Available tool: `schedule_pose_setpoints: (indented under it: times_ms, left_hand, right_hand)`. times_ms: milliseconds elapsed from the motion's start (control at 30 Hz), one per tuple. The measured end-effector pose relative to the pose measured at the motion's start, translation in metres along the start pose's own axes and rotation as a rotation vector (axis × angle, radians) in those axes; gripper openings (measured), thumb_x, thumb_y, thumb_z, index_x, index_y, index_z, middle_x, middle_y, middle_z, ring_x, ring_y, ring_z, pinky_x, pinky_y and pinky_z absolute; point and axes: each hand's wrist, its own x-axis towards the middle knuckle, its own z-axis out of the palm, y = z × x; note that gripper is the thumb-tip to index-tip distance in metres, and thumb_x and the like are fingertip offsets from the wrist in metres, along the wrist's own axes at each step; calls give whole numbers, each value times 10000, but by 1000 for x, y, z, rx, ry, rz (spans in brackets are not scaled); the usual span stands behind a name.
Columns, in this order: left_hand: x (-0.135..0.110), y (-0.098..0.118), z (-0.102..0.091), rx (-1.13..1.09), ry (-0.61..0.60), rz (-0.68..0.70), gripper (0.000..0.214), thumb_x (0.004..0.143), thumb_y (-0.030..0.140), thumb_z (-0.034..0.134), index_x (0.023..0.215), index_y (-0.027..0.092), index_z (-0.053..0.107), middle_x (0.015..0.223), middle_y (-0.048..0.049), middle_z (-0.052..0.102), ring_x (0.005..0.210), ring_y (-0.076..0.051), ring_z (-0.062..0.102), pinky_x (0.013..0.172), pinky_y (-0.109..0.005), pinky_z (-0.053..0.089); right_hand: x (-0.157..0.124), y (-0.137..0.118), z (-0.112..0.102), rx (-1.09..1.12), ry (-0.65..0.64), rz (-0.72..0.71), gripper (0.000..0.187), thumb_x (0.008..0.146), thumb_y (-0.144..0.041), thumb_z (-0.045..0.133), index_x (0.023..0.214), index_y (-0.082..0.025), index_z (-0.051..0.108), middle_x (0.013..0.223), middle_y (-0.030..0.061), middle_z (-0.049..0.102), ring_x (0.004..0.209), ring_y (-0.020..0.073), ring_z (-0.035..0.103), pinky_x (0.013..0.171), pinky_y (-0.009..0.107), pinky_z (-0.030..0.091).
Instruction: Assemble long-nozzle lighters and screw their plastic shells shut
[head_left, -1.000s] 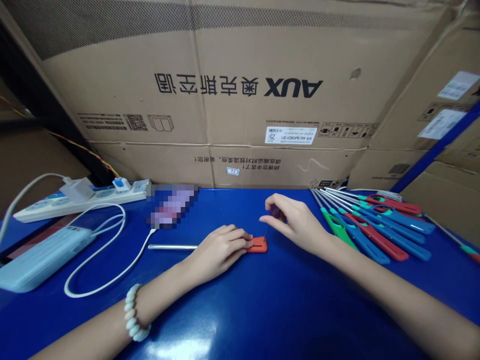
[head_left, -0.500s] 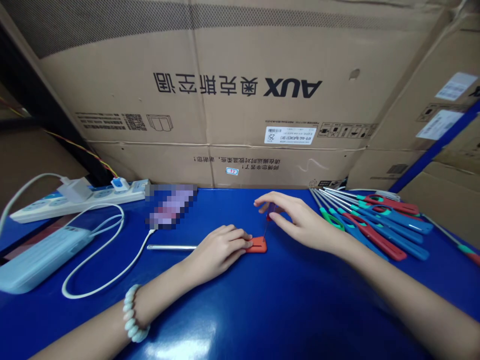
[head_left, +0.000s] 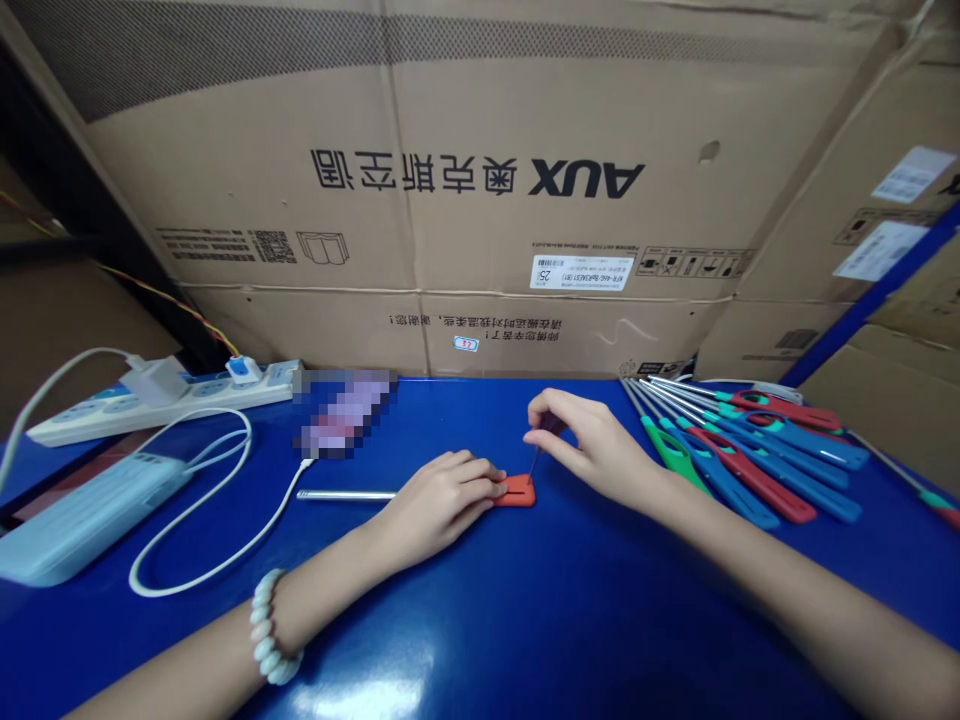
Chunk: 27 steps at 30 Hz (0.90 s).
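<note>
A red long-necked lighter (head_left: 523,492) lies flat on the blue table, its metal tube pointing left. My left hand (head_left: 442,500) is closed over the lighter's middle and presses it down, hiding much of the body. In my right hand (head_left: 600,445) is a small screwdriver (head_left: 553,423), pinched by its dark handle between thumb and fingers. The screwdriver's thin shaft slants down to the right end of the lighter handle, where its tip appears to touch. The screw itself is too small to make out.
Several red, blue and green lighters (head_left: 750,460) lie fanned at the right. A blurred-out phone (head_left: 349,412) on a white cable (head_left: 225,582), a power bank (head_left: 90,515) and a power strip (head_left: 82,420) occupy the left. A large cardboard box (head_left: 465,230) walls off the back.
My right hand's fingers have drawn in around the screwdriver handle, which they held more loosely before. The handle leans a little further right. My left hand and the lighter keep their places.
</note>
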Motion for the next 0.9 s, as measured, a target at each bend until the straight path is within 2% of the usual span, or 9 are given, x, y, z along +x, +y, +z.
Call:
schedule_pose_setpoints:
  times_ms: [100,167,267,367,433,567,633,800,900]
  left_hand:
    - [0,0,0,-3,-10,-5,191,967,206,423,1019,192,606,1089,-44,623,938,-171,561,804,-298,418]
    - [0,0,0,-10,-15,-4,190,968,205,422,1018,189,604,1091,-46,622,940,-170,562,807,-297,419]
    - [1,0,0,-15,-8,5,192,969,202,419,1022,188,603,1082,-49,623,942,-168,560,811,-293,418]
    - [1,0,0,-10,-2,7,192,969,202,420,1020,188,604,1078,-44,623,936,-163,555,806,-290,416]
    - [1,0,0,-4,-3,6,190,968,204,422,1019,190,604,1078,-40,623,928,-164,554,797,-290,415]
    - [1,0,0,2,-8,6,197,971,205,415,1017,186,606,1080,-41,625,925,-168,552,799,-293,415]
    - [1,1,0,4,-7,7,203,973,204,410,1016,184,607,1080,-42,624,924,-166,551,799,-292,417]
    - [1,1,-1,3,-7,7,202,974,207,410,1010,185,608,1074,-40,626,914,-164,553,786,-288,418]
    - [2,0,0,6,-11,10,202,974,210,411,1012,182,607,1078,-43,624,923,-169,553,795,-295,416]
  right_hand:
    - [-1,0,-1,-129,33,2,150,916,-320,518,851,-185,529,802,37,597,674,159,550,634,278,432]
    - [0,-1,-6,-83,-32,-21,112,938,-257,462,968,-188,544,923,57,623,788,172,589,710,287,456]
    - [0,-3,-11,59,-121,-50,199,935,-154,418,1097,-197,525,1019,57,634,886,155,607,786,269,470]
    - [0,-2,-7,-23,-34,-50,90,925,-226,494,938,-172,565,876,49,641,762,155,602,706,262,470]
    - [-1,-1,-4,-137,25,-48,151,923,-290,511,878,-158,570,841,62,632,729,170,593,677,281,463]
    - [-1,-5,-7,-75,-67,-64,198,954,-198,413,1088,-152,550,1017,86,637,890,171,614,794,293,475]
    - [-1,-7,-9,3,-113,-69,235,947,-154,401,1138,-167,537,1005,65,653,899,149,625,818,270,476]
    - [-1,-9,-5,-187,-30,-42,203,950,-274,438,897,-153,592,856,76,650,760,184,618,707,299,478]
    - [-1,-12,-9,-142,-90,-35,164,949,-212,414,993,-164,564,958,81,635,849,185,609,762,312,477]
